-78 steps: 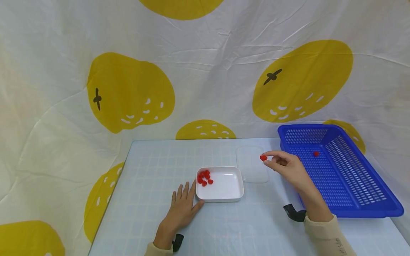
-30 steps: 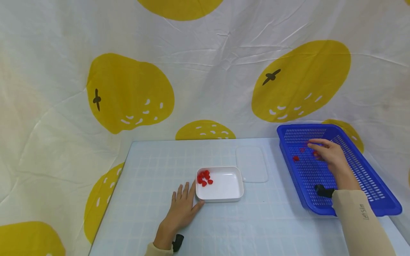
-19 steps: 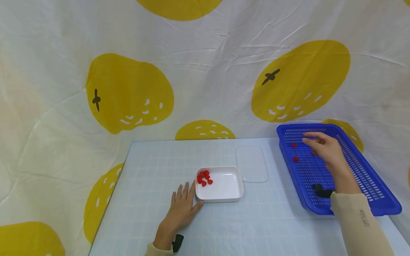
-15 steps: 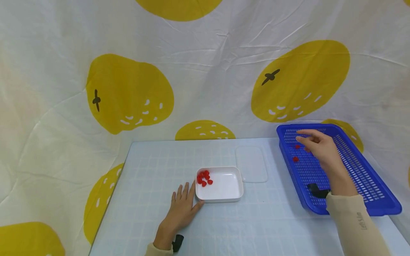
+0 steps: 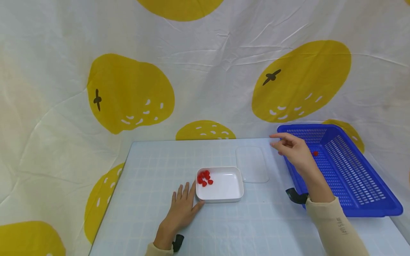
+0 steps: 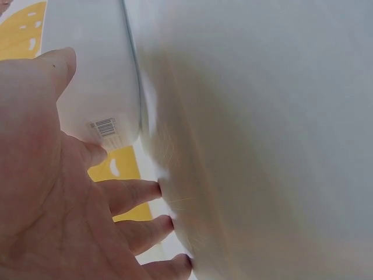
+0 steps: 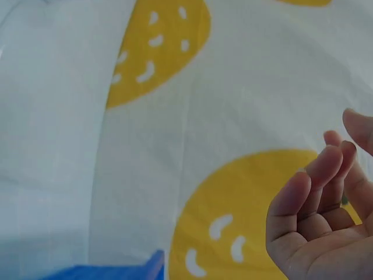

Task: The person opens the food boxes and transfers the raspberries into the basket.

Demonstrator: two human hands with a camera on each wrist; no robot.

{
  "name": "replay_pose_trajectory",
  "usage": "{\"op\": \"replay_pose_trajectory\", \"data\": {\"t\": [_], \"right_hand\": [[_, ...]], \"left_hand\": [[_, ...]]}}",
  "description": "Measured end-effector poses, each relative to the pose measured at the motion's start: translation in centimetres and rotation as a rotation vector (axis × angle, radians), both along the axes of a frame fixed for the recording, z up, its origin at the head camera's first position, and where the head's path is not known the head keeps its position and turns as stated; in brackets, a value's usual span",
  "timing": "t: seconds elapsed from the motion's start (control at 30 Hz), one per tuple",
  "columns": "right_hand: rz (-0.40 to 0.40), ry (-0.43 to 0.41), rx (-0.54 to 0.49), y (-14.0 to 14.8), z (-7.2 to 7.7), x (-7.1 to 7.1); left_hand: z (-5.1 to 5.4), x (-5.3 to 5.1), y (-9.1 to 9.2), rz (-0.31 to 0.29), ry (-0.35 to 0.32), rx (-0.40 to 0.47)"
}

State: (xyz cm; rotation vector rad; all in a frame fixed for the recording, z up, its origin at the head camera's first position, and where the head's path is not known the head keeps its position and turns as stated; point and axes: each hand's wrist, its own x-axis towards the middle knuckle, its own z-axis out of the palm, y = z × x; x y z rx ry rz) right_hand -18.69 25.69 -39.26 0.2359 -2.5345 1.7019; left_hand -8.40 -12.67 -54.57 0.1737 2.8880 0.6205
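Fingers spread, my left hand lies on the table, with thumb and index finger touching the left side of a shallow white box. The left wrist view shows the box from the side, with a barcode. Several small red berry-like pieces are gathered at the box's left end. My right hand hovers over the left rim of a blue basket. Its fingers are loosely bent, thumb apart, and hold nothing. One red piece shows in the basket; the hand and forearm hide part of it.
A clear flat lid lies on the table between the box and the basket. The table has a pale checked cover. A white cloth with yellow fruit prints hangs behind it.
My right hand carried a pinched red piece into the basket and let it go. It has since moved left, holding nothing, to the basket's left rim. My left hand and the box have stayed still.
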Motion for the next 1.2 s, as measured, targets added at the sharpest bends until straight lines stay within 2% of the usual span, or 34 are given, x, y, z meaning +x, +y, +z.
{"op": "replay_pose_trajectory", "data": {"t": [0.37, 0.8, 1.2], "right_hand": [[0.134, 0.011, -0.033, -5.0, -2.5, 0.5], [0.233, -0.11, -0.092, -10.9, -6.0, 1.0], [0.278, -0.191, -0.092, -15.0, -10.6, 1.2]], "left_hand": [[0.1, -0.1, 0.0, -0.008, -0.006, -0.003], [0.1, -0.1, 0.1, 0.004, -0.028, -0.014], [0.0, 0.0, 0.0, 0.006, -0.033, -0.009]]}}
